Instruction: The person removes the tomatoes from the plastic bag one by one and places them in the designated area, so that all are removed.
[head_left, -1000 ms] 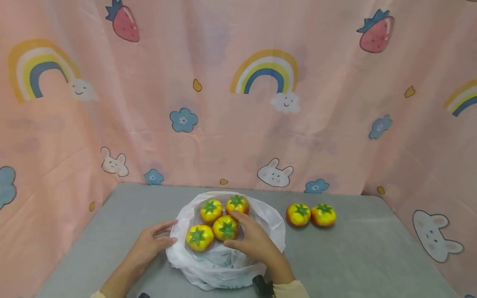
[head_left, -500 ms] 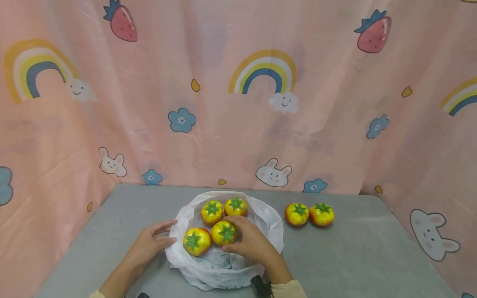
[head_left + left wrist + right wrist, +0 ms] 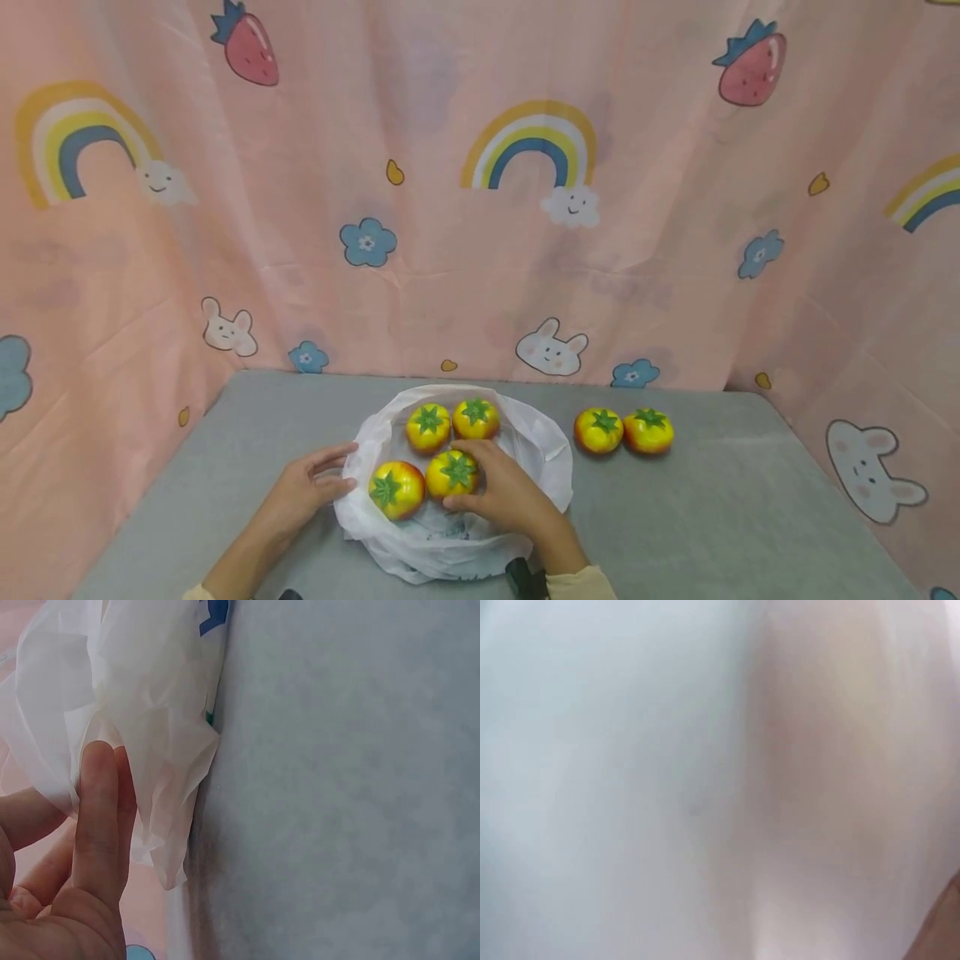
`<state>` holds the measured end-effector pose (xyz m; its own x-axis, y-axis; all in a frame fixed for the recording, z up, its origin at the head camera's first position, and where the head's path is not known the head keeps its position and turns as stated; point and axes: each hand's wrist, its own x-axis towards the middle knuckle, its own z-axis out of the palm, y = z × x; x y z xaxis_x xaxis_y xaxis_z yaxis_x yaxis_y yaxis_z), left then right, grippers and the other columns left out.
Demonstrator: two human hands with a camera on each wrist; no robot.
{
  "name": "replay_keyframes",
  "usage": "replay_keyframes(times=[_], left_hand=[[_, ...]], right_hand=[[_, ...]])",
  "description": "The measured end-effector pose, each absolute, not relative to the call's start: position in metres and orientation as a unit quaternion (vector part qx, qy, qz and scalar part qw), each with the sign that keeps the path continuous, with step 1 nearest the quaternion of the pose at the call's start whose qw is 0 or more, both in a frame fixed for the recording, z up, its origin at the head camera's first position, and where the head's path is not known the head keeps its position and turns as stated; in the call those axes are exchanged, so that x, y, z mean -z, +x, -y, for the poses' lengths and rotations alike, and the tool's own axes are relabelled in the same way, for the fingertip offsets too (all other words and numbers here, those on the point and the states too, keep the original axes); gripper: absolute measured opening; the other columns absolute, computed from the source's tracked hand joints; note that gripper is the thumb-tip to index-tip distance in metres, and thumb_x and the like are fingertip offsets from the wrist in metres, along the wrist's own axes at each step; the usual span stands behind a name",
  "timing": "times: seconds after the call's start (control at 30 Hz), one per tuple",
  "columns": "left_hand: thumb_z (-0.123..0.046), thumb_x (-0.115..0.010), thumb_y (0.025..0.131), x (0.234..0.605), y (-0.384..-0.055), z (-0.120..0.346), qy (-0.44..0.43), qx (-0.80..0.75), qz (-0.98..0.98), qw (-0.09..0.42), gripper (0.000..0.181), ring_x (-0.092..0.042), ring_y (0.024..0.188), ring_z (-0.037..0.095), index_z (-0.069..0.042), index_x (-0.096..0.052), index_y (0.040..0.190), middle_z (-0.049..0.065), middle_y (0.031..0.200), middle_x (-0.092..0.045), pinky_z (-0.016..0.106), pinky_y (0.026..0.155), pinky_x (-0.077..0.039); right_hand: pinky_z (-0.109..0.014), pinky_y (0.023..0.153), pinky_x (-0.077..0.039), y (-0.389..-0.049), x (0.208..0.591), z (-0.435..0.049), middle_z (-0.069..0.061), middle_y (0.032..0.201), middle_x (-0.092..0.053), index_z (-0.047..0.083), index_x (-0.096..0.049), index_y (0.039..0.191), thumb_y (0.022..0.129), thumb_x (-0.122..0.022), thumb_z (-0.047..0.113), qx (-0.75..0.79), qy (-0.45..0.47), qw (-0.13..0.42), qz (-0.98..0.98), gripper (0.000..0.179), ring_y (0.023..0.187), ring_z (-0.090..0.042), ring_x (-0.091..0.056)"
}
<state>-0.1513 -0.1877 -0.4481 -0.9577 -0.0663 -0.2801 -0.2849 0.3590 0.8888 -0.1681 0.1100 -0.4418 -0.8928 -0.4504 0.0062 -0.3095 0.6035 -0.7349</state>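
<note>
A white plastic bag [image 3: 547, 450] lies with its mouth spread wide on the grey table. Inside are several yellow-and-red tomatoes, each with a green star-shaped top: a back left tomato [image 3: 428, 428], a back right tomato [image 3: 476, 418], a front left tomato [image 3: 397, 490] and a front right tomato [image 3: 452, 473]. My right hand [image 3: 510, 492] reaches into the bag and holds the front right tomato between thumb and fingers. At the bag's left rim, my left hand [image 3: 303, 486] pinches the plastic [image 3: 161, 750] between thumb and fingers. The right wrist view is mostly blurred by close white plastic.
Right of the bag, two more tomatoes sit side by side on the table [image 3: 750, 500]: one nearer tomato [image 3: 598, 431] and one farther right tomato [image 3: 649, 432]. A pink patterned curtain [image 3: 450, 308] hangs behind and along both sides.
My right hand has drawn slightly toward me, its fingers now round the front right tomato. The front left tomato has shifted toward me and tilted. My left hand has stayed put.
</note>
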Motion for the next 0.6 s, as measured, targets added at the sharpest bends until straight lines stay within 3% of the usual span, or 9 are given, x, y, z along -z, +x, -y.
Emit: replay_keyframes(times=[0.6], left_hand=[[-0.018,-0.075,0.087,0.4508,-0.1502,0.1875,-0.097,-0.551,-0.824,0.093,0.056,-0.064,0.099,0.018,-0.015,-0.058,0.140,0.022,0.139,-0.056,0.045,0.098,-0.054]], right_hand=[[-0.055,0.112,-0.040,-0.1642,0.4417,-0.1067,-0.004,0.145,-0.053,0.016,-0.048,0.143,0.082,-0.081,0.034,0.384,-0.208,0.092,-0.895,0.072,0.127,-0.026,-0.052]])
